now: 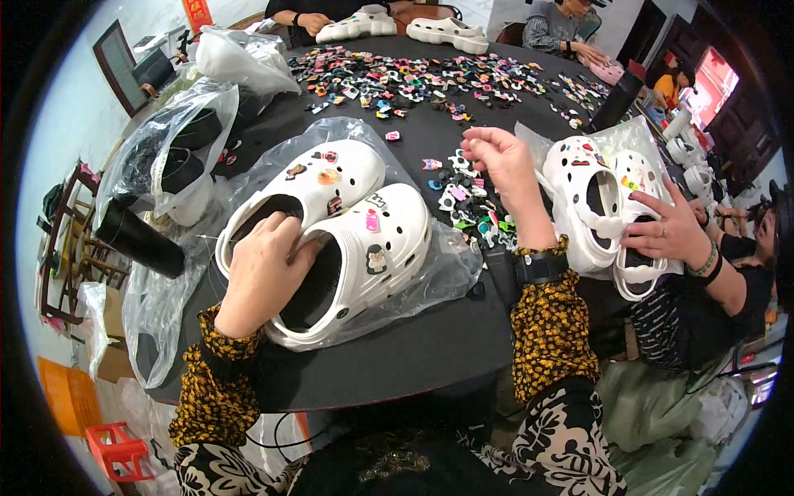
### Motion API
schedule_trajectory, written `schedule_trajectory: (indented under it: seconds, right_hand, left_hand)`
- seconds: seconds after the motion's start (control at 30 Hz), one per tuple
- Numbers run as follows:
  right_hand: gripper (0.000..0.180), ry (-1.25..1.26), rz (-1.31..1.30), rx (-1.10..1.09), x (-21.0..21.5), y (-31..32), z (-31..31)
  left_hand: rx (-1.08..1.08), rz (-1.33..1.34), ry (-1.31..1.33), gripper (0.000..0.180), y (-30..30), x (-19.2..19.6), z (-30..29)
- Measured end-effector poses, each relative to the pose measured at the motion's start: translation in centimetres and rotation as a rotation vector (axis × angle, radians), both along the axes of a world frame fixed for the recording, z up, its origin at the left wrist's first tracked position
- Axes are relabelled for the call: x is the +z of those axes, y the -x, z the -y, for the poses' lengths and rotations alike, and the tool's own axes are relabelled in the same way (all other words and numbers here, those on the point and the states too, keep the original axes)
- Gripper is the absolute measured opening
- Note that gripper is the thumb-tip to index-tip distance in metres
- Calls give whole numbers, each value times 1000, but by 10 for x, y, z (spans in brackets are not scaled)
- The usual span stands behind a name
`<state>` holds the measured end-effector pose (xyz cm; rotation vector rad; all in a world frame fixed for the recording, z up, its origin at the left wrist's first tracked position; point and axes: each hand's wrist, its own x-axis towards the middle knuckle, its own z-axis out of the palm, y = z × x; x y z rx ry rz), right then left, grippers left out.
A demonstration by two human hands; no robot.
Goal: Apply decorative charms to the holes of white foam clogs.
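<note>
Round black table (430, 347): left hand (263, 269) grips the near clog (364, 256) steady while right hand (500, 161) pinches a charm, best pressed squarely into a hole.

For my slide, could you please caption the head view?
Left hand steadies white clogs while right hand lifts above shoe charms.

Round black table (430, 347) with white clogs (347, 240), scattered charms (430, 83), plastic bags (178, 149).
</note>
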<state>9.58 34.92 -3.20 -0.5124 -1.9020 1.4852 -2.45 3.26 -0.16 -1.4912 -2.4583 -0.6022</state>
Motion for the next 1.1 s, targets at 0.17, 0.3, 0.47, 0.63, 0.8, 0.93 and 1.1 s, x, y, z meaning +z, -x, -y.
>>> schedule_trajectory:
  seconds: [0.17,0.3,0.47,0.63,0.8,0.93,1.1]
  right_hand:
    - [21,-213,69,12,-20,18,1]
    - [28,-361,211,19,-28,24,6]
    - [29,-522,211,-4,-27,19,3]
    - [24,-465,313,-41,-20,5,1]
    - [23,-479,322,100,-15,-2,9]
    - [21,-541,293,163,-16,-1,16]
    - [25,-647,324,202,-23,0,7]
  left_hand:
    - [-12,7,-12,21,2,1,1]
    - [-43,15,-43,21,3,1,1]
    - [-59,30,-62,21,3,0,2]
    - [-50,32,-47,22,4,1,5]
    - [-45,30,-40,22,5,-1,3]
    - [-20,48,-19,22,5,-1,4]
    - [-16,57,-10,23,4,0,2]
